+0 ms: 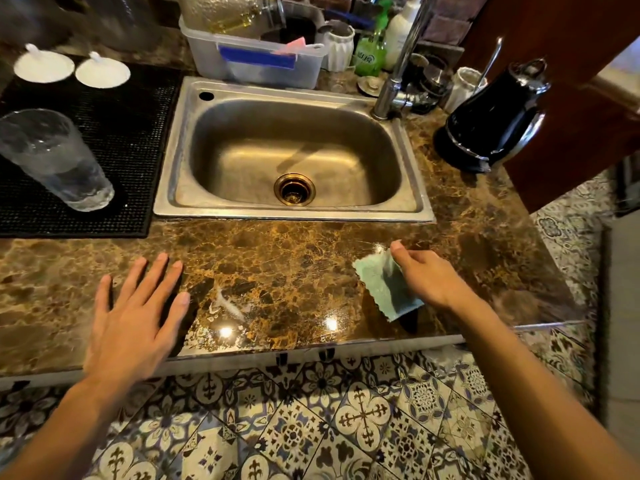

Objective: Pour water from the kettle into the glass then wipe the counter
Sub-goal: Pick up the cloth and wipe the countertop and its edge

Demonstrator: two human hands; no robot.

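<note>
A clear glass point(57, 160) holding some water stands on a black mat point(114, 140) at the left. The black kettle point(491, 117) sits on its base at the back right of the brown marble counter point(284, 268). My right hand point(427, 277) pinches a pale green cloth point(384, 287) that hangs just over the counter's front right part. My left hand point(136, 313) hovers flat with spread fingers over the front left of the counter, holding nothing. A small wet smear point(230, 306) lies between the two hands.
A steel sink point(294, 157) with a tap point(394, 88) fills the middle. Behind it are a plastic tub point(256, 60), bottles point(372, 46) and a white cup point(341, 46). Two white lids point(72, 69) lie at the back left. Patterned floor tiles point(346, 420) show below the counter edge.
</note>
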